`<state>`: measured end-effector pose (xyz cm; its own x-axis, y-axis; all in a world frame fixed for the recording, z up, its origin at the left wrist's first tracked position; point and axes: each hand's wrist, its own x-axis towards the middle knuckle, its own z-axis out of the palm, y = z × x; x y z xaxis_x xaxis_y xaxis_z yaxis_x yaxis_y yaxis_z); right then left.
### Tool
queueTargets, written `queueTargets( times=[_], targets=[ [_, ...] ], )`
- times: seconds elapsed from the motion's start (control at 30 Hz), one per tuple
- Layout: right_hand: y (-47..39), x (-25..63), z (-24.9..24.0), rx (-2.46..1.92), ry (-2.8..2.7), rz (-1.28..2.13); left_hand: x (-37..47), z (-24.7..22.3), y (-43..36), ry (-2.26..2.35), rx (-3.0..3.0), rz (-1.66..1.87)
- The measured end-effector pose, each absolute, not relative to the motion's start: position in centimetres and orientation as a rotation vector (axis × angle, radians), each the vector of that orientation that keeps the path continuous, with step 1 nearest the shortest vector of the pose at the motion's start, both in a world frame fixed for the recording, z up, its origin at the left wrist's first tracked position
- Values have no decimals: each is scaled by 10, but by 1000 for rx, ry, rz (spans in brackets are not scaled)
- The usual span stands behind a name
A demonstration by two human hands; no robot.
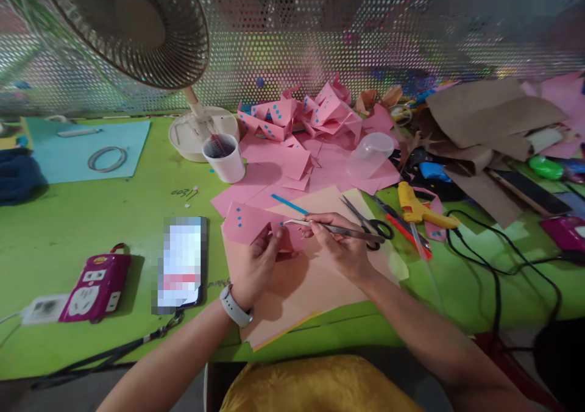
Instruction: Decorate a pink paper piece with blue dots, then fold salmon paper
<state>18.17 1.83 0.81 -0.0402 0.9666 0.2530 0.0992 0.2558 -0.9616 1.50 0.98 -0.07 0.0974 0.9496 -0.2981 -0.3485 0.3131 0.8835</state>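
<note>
Pink paper (247, 224) is pinched at 6 o'clock by left hand (258, 261), tweezers (361, 234) held by right hand (342, 252); tip contact unclear. Likely light, creasable; best edge-held.

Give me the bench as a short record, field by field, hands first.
Left hand: holding pink paper with small blue dots
Right hand: holding a slim pointed tool, probably tweezers, its tip at the paper
Under hands: peach sheets
Beyond hands: blue strip, folded pink pieces
Right side: scissors, yellow glue gun
Left side: lit phone
</note>
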Motion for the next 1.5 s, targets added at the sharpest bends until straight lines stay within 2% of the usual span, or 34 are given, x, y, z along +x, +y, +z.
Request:
queueTargets(
  times=[1.5],
  targets=[
    [22,183,5,-1033,-1298,1165,11,0,8,1027,756,1050]
  ],
)
